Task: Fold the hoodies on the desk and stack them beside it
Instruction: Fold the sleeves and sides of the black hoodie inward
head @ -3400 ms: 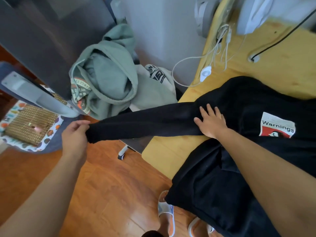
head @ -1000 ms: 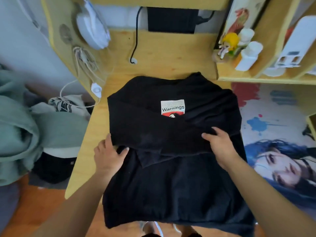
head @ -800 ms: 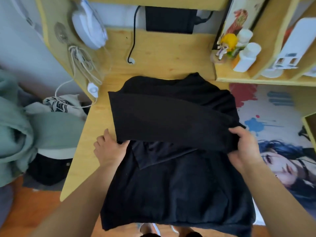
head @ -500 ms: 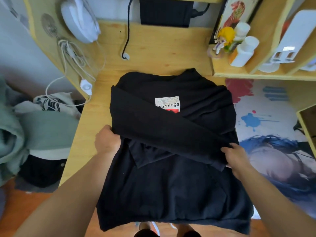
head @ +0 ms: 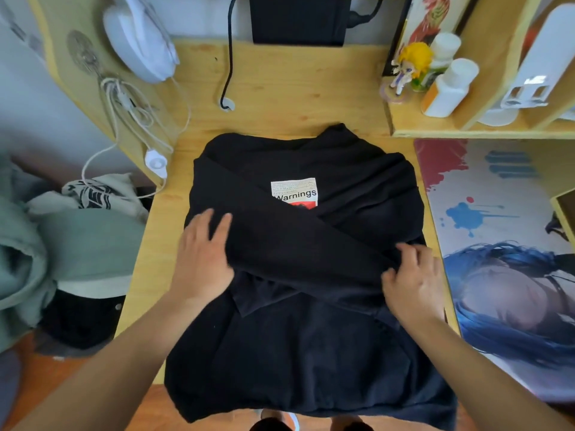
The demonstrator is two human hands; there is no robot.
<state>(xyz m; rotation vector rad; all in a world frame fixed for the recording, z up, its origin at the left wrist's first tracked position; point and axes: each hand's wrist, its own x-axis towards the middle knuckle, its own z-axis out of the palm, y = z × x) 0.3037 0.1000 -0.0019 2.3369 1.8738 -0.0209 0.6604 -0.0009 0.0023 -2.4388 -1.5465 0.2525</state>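
Lying flat on the pale wooden desk (head: 280, 98), with its hem hanging over the near edge, the black cotton hoodie (head: 311, 337) is showing a white and red "Warnings" patch (head: 294, 192) above two sleeves crossing over its chest. The left hand (head: 202, 259) is resting on the hoodie's left edge with fingers straight and spread, pressing on the start of the upper sleeve, while the right hand (head: 410, 281) is curling its fingers round the end of that sleeve at the garment's right edge. A heap of grey-green and cream hoodies (head: 77, 244) is sitting just beside the desk on the left.
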